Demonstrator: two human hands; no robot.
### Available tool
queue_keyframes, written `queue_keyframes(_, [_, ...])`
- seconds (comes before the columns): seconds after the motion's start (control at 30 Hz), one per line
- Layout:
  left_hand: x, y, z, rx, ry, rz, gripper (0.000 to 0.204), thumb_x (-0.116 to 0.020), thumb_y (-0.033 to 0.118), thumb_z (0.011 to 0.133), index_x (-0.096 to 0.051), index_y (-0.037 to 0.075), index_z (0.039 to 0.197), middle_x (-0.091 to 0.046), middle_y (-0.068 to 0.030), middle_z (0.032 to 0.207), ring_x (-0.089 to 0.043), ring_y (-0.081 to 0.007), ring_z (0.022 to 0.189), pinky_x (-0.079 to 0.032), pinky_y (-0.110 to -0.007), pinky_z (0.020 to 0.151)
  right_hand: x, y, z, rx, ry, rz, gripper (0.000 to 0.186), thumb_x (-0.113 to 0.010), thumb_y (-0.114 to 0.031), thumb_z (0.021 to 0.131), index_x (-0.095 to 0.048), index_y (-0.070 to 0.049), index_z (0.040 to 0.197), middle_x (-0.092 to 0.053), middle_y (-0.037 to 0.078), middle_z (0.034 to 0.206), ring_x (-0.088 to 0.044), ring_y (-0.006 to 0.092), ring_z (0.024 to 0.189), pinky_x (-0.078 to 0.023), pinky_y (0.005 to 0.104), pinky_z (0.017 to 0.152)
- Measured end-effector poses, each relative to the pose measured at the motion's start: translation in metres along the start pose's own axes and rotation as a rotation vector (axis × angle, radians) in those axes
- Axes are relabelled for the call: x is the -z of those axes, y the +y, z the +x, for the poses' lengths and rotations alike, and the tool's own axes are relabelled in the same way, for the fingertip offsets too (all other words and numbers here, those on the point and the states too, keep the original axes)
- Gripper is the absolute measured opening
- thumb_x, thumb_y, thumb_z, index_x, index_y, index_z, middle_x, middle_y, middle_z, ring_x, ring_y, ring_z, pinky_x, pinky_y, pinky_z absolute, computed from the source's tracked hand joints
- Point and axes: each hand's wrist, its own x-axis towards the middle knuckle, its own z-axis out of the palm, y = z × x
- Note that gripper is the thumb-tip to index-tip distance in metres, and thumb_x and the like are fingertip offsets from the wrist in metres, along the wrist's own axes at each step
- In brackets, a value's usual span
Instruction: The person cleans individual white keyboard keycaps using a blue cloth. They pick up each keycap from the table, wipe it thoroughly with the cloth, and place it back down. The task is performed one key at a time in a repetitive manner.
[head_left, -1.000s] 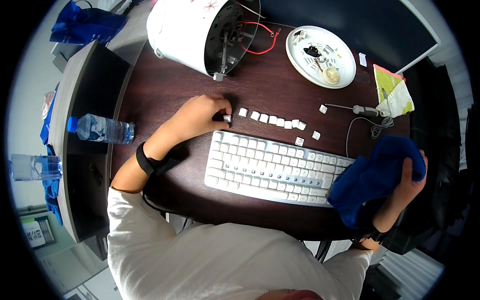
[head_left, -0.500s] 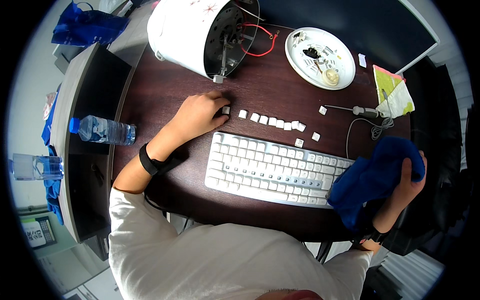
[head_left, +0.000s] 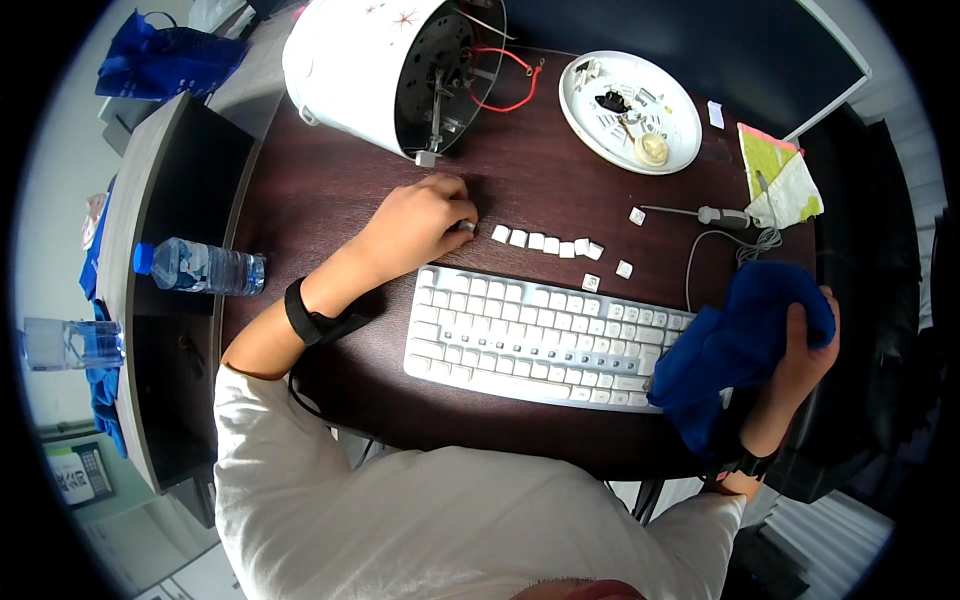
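Observation:
My left hand (head_left: 428, 222) is closed at the left end of a row of loose white keycaps (head_left: 536, 241). Between its thumb and fingertips a white keycap (head_left: 467, 228) peeks out; whether more than one is held is hidden. Below the row lies a white keyboard (head_left: 540, 340), with one row of keys uncovered so that the switches show. A bunched blue cloth (head_left: 745, 330) covers its right end. My right hand (head_left: 812, 345) grips that cloth at the right, thumb over a fold and the other fingers partly hidden.
Loose keycaps (head_left: 624, 269) lie right of the row. Behind are a white metal drum (head_left: 350, 70) with red wire, a white plate (head_left: 580, 130) of small parts, and a dark panel. A screwdriver (head_left: 722, 217), cable and yellow-white cloth (head_left: 795, 195) lie right; a water bottle (head_left: 210, 268) lies left.
My left hand has moved right along the keycap row and closed; the leftmost keycaps are now in or under its fingers. My right hand stays on the blue cloth. The view has shifted slightly.

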Motion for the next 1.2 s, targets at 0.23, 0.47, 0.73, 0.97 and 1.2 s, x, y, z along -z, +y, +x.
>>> queue_keyframes(0.23, [0.008, 0.003, -0.007, 0.050, 0.086, -0.007, 0.020, -0.069, 0.014, 0.072, -0.065, 0.005, 0.089, -0.060, -0.0089, 0.090, -0.059, -0.0275, 0.084, -0.048, -0.036, 0.072, 0.002, 0.003, 0.000, 0.002, -0.010, 0.002, 0.016, -0.063, -0.008, 0.082, -0.059, -0.003, 0.097, -0.057, 0.002, 0.085, -0.052, 0.0084, 0.072, -0.039, 0.0197, 0.068])
queue_keyframes(0.47, [0.013, 0.057, 0.028, -0.289, -0.019, 0.004, 0.022, -0.065, 0.011, 0.071, -0.064, 0.005, 0.092, -0.058, -0.0087, 0.085, -0.059, -0.0250, 0.084, -0.050, -0.036, 0.066, -0.002, 0.010, -0.005, -0.181, -0.005, 0.120, 0.032, -0.064, -0.011, 0.082, -0.058, -0.002, 0.112, -0.062, 0.005, 0.095, -0.058, 0.0119, 0.084, -0.043, 0.0229, 0.079])
queue_keyframes(0.73, [-0.031, 0.085, 0.076, -0.666, -0.120, 0.100, 0.013, -0.055, 0.008, 0.072, -0.063, 0.007, 0.083, -0.059, -0.0068, 0.089, -0.059, -0.0233, 0.086, -0.053, -0.033, 0.063, 0.005, 0.006, -0.003, -0.170, -0.039, 0.152, 0.034, -0.066, -0.015, 0.081, -0.058, -0.002, 0.112, -0.061, 0.006, 0.094, -0.056, 0.0121, 0.083, -0.043, 0.0241, 0.078])
queue_keyframes(0.97, [-0.027, 0.089, 0.080, -0.603, -0.248, -0.058, 0.008, -0.058, 0.009, 0.076, -0.060, 0.003, 0.081, -0.058, -0.0080, 0.082, -0.060, -0.0242, 0.082, -0.051, -0.034, 0.062, -0.001, 0.002, -0.007, -0.204, 0.005, 0.168, 0.035, -0.068, -0.018, 0.079, -0.058, -0.002, 0.109, -0.060, 0.005, 0.091, -0.055, 0.0110, 0.081, -0.042, 0.0232, 0.076])
queue_keyframes(1.2, [-0.018, 0.117, 0.061, -0.011, -0.262, -1.009, 0.015, -0.064, 0.009, 0.082, -0.064, 0.002, 0.095, -0.066, -0.0062, 0.079, -0.058, -0.0098, 0.069, -0.047, -0.025, 0.065, -0.008, -0.012, -0.008, -0.110, -0.145, 0.138, 0.025, -0.067, -0.018, 0.080, -0.057, -0.004, 0.097, -0.055, 0.002, 0.082, -0.050, 0.0076, 0.074, -0.040, 0.0212, 0.069])
